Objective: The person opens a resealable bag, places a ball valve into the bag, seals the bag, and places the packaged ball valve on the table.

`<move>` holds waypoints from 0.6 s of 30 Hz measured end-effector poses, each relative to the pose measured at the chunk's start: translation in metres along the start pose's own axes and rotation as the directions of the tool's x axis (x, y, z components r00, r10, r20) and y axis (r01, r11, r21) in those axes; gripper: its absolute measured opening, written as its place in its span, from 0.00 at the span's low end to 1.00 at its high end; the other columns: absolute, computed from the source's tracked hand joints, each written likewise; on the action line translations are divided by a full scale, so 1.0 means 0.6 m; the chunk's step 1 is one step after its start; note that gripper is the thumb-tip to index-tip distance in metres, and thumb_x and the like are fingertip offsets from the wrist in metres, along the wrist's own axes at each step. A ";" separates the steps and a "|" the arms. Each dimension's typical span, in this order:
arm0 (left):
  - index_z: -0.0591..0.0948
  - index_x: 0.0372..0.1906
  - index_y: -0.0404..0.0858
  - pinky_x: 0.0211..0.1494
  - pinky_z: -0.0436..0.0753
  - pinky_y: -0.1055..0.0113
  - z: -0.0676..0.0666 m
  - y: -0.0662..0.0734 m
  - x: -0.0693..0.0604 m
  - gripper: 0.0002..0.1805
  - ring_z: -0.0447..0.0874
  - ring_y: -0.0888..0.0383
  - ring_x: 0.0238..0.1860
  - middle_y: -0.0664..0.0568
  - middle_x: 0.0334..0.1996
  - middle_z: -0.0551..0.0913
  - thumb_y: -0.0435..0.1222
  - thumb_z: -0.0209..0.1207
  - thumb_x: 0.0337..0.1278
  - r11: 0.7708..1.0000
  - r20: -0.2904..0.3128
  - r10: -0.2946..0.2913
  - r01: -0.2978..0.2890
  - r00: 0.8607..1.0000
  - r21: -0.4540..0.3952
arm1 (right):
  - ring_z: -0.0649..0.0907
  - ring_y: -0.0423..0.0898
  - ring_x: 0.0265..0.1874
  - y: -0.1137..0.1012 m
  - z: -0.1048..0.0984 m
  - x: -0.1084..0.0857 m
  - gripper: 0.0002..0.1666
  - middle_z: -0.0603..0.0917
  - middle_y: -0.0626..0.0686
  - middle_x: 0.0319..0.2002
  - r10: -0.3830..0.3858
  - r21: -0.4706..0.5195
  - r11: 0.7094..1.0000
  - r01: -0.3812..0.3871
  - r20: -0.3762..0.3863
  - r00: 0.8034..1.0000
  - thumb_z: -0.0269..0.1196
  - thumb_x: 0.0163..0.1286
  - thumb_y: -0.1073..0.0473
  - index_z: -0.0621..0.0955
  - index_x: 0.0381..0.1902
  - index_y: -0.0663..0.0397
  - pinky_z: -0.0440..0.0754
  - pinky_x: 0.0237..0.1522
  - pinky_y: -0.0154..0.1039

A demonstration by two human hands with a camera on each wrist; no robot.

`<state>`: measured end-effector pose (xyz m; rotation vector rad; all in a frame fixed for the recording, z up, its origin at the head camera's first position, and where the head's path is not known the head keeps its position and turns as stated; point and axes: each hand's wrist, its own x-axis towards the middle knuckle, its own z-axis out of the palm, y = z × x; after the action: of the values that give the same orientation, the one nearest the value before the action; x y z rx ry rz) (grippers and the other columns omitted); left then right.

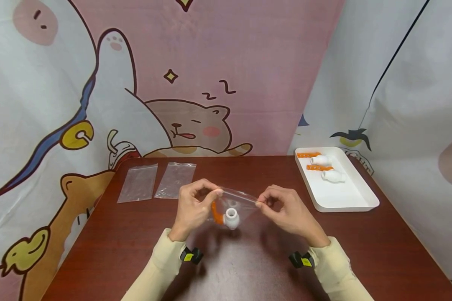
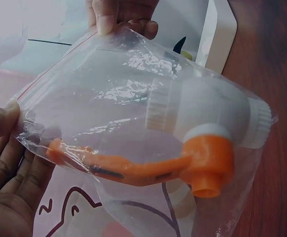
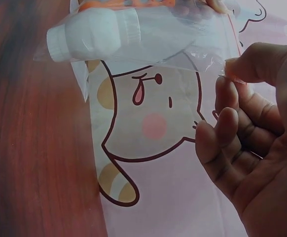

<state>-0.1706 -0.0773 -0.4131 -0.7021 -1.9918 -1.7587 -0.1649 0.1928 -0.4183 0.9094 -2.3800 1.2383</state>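
Between the two hands hangs a clear zip-lock bag [image 1: 244, 203], held up off the table. My left hand [image 1: 195, 205] pinches one top corner between thumb and forefinger. The other top corner is pinched by my right hand [image 1: 287, 209]. Inside the bag lies a white plastic ball valve [image 2: 202, 106] with an orange handle [image 2: 138, 170]; it sits at the bottom of the bag. A red line [image 2: 54, 69] runs along the bag's top edge in the left wrist view. Whether the zip is sealed cannot be told.
Two flat clear zip-lock bags [image 1: 138, 183] lie at the table's back left. At the back right stands a white tray [image 1: 342, 201] with two more white and orange valves [image 1: 333, 176]. A cartoon-printed cloth [image 1: 271, 83] hangs behind the brown table [image 1: 248, 271].
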 end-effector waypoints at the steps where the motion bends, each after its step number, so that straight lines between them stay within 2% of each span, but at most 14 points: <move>1: 0.87 0.32 0.34 0.32 0.84 0.71 0.000 0.000 0.000 0.04 0.85 0.41 0.27 0.45 0.29 0.90 0.31 0.70 0.61 1.000 0.000 -0.001 0.001 1.000 -0.002 | 0.79 0.34 0.30 0.001 0.000 -0.001 0.11 0.82 0.38 0.30 0.002 0.002 1.000 -0.002 0.001 1.000 0.72 0.65 0.64 0.84 0.33 0.39 0.82 0.32 0.33; 11: 0.87 0.31 0.35 0.32 0.83 0.72 -0.003 -0.004 0.001 0.03 0.85 0.43 0.27 0.43 0.30 0.90 0.30 0.70 0.60 1.000 -0.019 -0.015 0.015 1.000 -0.018 | 0.79 0.35 0.29 0.003 -0.007 -0.003 0.10 0.81 0.38 0.30 -0.009 -0.018 1.000 0.009 0.020 1.000 0.72 0.67 0.62 0.84 0.35 0.38 0.81 0.28 0.34; 18: 0.87 0.32 0.33 0.35 0.85 0.69 0.002 -0.007 -0.001 0.03 0.86 0.50 0.29 0.38 0.31 0.89 0.29 0.69 0.60 0.995 0.001 -0.061 0.061 0.998 -0.080 | 0.79 0.34 0.29 0.008 -0.011 0.001 0.08 0.81 0.37 0.29 0.048 -0.040 0.998 -0.046 0.047 0.998 0.72 0.67 0.61 0.84 0.35 0.40 0.81 0.29 0.33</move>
<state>-0.1727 -0.0766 -0.4171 -0.6714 -1.9700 -1.8831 -0.1689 0.2002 -0.4170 0.8856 -2.4670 1.1953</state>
